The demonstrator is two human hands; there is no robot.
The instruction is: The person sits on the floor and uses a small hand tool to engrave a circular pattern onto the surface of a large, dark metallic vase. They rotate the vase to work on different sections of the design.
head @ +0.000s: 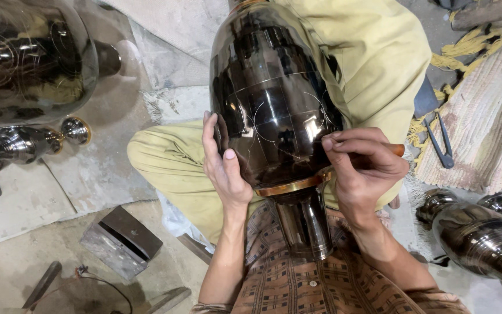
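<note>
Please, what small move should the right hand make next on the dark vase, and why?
Probably draw the tool a little further along the scratched curve. The right hand pinches it against the dark vase near the brass band, the left hand steadies the side, and the thin engraved lines look unfinished.

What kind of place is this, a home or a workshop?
Probably a metalcraft workshop. The left hand steadies a dark vase with scribed lines, the right hand works it with a tool, and more vases lie on the bare floor.
</note>
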